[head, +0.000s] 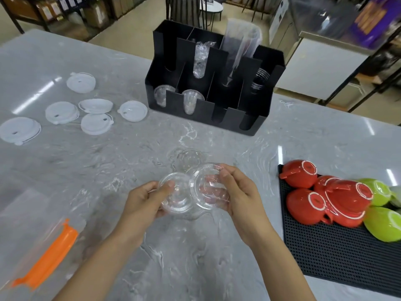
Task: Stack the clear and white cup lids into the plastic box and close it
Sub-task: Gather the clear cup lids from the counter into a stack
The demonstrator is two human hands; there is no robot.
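My left hand [144,202] pinches a clear cup lid [176,197] by its left rim, a little above the marble counter. My right hand [237,192] grips a second clear lid [209,185], tilted, and its edge overlaps the first. Another clear lid [188,157] lies flat on the counter just beyond them. Several white lids [96,123] are scattered at the left of the counter. The clear plastic box [28,227] with an orange latch [51,257] stands at the lower left, blurred.
A black cup-and-lid organiser [217,114] stands at the back centre, holding clear cups and wrapped straws. On the right, a black perforated mat [338,253] carries upturned red cups [303,205] and green bowls [382,227]. Shelves and a chair stand past the counter's far edge.
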